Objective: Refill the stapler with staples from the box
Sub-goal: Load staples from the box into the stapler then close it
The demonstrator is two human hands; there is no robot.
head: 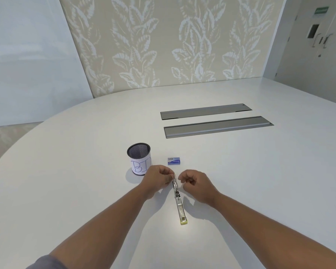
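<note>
A metal stapler (179, 204) lies opened flat on the white table (85, 171), its yellow-green end toward me and its far arm raised between my hands. My left hand (159, 178) pinches the top of that raised far arm. My right hand (194, 182) hovers just right of it with fingers curled; whether it holds anything is hidden. A small blue staple box (174, 161) lies shut on the table just beyond my hands.
A black mesh cup (139, 161) wrapped in white paper with handwritten letters stands left of the box, touching distance from my left hand. Two long grey cable hatches (217, 127) are set into the table farther back right.
</note>
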